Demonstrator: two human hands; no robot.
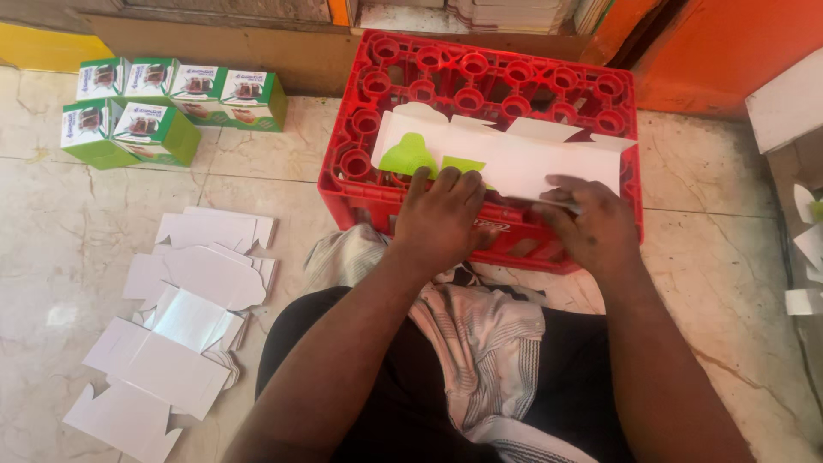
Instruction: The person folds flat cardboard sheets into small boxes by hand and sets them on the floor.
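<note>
Head view: flat carton blank [514,159], white with green flaps, lies on the red crate [360,129]. Left hand [441,214] presses it flat, fingers together; right hand [591,223] pinches its near edge. Likely light, thin, creasable; best held by edges. Folded boxes [163,107] far left.

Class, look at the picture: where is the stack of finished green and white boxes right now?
The green and white boxes stand on the floor at upper left of the head view, left of the red crate and above the flat white cardboard blanks.
</note>
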